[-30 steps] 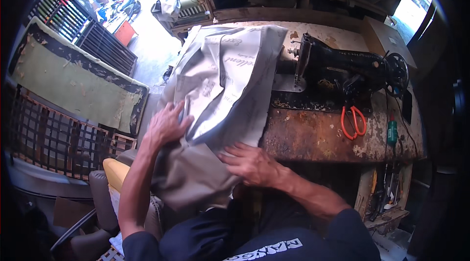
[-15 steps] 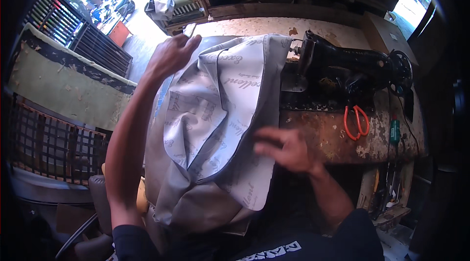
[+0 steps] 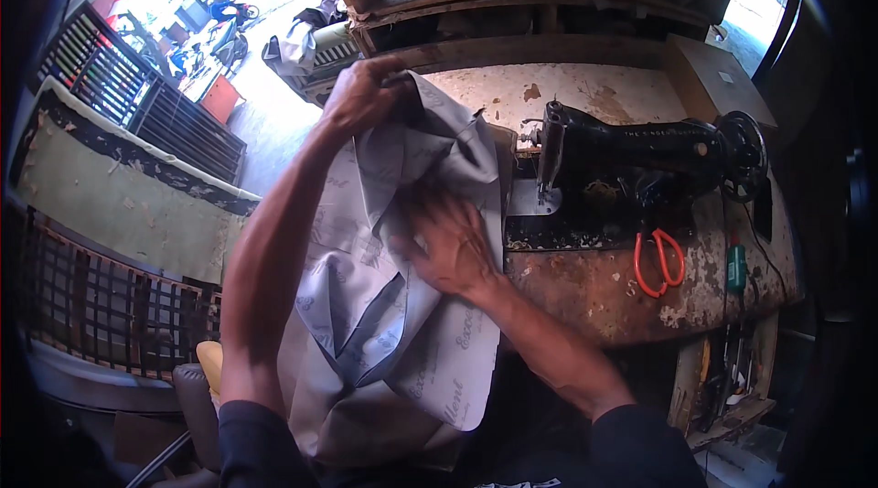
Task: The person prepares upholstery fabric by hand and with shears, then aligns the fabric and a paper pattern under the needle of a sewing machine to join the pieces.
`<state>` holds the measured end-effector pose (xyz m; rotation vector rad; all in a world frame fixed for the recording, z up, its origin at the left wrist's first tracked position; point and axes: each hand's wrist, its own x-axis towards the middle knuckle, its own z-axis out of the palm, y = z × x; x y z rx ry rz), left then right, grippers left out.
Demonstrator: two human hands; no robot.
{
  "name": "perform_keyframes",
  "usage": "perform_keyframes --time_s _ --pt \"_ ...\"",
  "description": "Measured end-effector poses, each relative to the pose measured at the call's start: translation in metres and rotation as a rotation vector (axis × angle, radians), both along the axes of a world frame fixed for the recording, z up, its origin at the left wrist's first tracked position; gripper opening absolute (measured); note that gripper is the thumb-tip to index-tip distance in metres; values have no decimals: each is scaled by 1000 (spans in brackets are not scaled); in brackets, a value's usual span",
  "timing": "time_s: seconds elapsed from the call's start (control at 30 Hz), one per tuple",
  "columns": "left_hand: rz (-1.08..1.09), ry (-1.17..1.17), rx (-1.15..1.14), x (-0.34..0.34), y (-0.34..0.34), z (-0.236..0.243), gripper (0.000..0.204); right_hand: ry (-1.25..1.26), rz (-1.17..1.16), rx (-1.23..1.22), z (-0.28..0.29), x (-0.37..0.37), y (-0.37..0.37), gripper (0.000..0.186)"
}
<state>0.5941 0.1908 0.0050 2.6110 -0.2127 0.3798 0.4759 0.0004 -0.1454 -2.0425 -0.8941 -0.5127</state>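
A large sheet of grey upholstery material (image 3: 448, 342), pale with printed lettering on its back, lies bunched in front of me and hangs down toward my lap. At its far end, my left hand (image 3: 370, 96) is closed on a lifted fold. My right hand (image 3: 448, 243) lies on the middle of the sheet with its fingers stretched out; a fold shades the fingertips. Just right of the sheet stands a black sewing machine (image 3: 631, 154), its needle end facing the material. The part of the sheet inside my left fist is hidden.
Orange-handled scissors (image 3: 660, 264) and a green-handled tool (image 3: 736, 267) lie on the worn table (image 3: 572, 291) before the machine. A cardboard box (image 3: 709, 81) stands behind it. Wooden shelving (image 3: 512, 49) runs along the back, and a slatted metal gate (image 3: 137, 76) is at left.
My left hand has moved right and pulled up the sheet's far end, folding it over. My right hand has gone from the sheet's right edge up and left onto its middle.
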Motion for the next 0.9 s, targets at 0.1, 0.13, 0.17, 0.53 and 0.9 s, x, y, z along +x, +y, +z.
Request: perform_keyframes --time_s 0.1,0.13,0.17,0.53,0.9 --pt "7 -118 222 -42 -34 57 29 235 70 -163 10 25 18 47" --pt "1 -172 299 -55 -44 61 26 400 85 -284 13 37 22 46" --pt "-37 -182 336 -59 -54 65 27 48 -15 -28 -2 56 26 39" --pt "-90 -355 212 -87 2 104 32 -114 -313 682 60 67 -19 36" --pt "-449 180 309 -85 -28 126 101 411 307 723 94 43 -14 17"
